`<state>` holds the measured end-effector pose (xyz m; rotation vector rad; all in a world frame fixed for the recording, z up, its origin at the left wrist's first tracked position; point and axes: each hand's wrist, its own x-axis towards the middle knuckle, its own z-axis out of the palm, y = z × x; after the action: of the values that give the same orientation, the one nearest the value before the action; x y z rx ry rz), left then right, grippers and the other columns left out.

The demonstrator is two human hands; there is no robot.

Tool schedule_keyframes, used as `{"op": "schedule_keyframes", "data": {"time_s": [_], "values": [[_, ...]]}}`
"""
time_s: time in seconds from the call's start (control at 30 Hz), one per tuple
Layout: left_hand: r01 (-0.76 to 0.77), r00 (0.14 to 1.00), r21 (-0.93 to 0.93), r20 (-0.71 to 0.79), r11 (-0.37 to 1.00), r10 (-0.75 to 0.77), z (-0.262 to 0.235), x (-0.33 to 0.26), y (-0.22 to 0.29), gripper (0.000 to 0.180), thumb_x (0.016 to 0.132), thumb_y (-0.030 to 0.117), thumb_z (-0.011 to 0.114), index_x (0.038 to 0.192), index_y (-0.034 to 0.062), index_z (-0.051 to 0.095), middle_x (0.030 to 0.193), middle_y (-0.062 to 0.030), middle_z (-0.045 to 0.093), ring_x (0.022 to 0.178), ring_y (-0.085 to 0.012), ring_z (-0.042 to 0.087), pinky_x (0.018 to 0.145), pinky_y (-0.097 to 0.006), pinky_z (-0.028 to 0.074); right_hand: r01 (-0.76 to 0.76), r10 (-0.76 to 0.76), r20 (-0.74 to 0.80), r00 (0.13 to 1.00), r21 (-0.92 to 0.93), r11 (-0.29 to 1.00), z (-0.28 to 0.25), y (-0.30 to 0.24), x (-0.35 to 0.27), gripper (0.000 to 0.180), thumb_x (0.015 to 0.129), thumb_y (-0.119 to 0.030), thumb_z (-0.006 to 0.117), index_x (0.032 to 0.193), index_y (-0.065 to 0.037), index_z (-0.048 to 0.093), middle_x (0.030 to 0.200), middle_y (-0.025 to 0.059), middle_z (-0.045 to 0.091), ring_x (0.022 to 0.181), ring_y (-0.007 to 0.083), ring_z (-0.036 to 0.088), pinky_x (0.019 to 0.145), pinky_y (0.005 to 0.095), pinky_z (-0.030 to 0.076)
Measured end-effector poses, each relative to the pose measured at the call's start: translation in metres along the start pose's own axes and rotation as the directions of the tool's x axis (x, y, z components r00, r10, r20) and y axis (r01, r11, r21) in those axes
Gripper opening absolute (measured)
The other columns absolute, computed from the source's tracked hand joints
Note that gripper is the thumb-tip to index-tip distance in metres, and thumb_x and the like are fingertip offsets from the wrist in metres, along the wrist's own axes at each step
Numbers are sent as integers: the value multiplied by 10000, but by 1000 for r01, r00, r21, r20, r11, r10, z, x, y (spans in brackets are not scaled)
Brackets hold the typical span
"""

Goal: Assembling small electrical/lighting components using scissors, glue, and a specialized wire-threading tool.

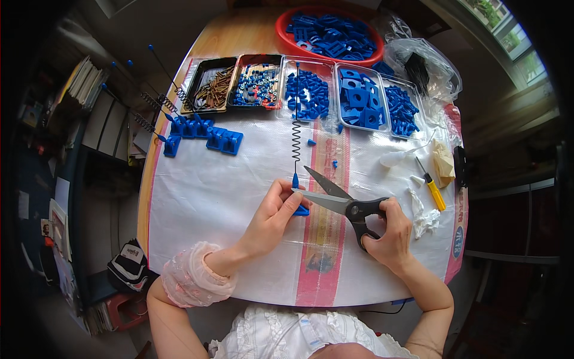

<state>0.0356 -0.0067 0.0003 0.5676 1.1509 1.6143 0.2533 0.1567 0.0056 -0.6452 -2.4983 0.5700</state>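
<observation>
My left hand point(272, 215) is closed on a small blue plastic base point(302, 210) that carries a blue cone and an upright black coil spring point(296, 140) with a long thin wire above it. In my right hand point(390, 232) is a pair of black-handled scissors point(354, 210), my fingers through the handles. The blades stand apart. One blade tip touches or nearly touches the blue cone point(295, 179) by my left fingertips; I cannot tell which. Part of the base is hidden by my left thumb and fingers.
Several finished spring pieces point(194, 127) stand at the left. Across the back are trays of screws point(215, 87), nuts point(256, 84), blue cones point(311, 96) and blue plates point(360, 99). A red basin point(280, 31) lies behind. A yellow screwdriver point(435, 192) and crumpled tissue point(423, 218) lie right.
</observation>
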Motion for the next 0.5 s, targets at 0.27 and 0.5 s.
{"op": "schedule_keyframes", "data": {"time_s": [0.27,0.5], "values": [[-19,1000,-3,11,1000,19,-1,2,0,196,1095,177,454,1231,35,459,1063,-54,564,1017,-94,553,946,-266,468,4,-4,-2,1000,-13,1000,0,0,0,489,553,-34,773,963,-19,506,826,127,566,694,298,602,602,378,483],[-81,996,123,37,989,77,-4,1,-4,197,1102,180,432,1227,29,454,1054,-56,560,1013,-99,546,957,-274,464,-2,2,4,1000,-10,1000,1,-1,0,489,559,-36,775,966,-18,504,832,125,566,699,296,604,609,379,483]]}}
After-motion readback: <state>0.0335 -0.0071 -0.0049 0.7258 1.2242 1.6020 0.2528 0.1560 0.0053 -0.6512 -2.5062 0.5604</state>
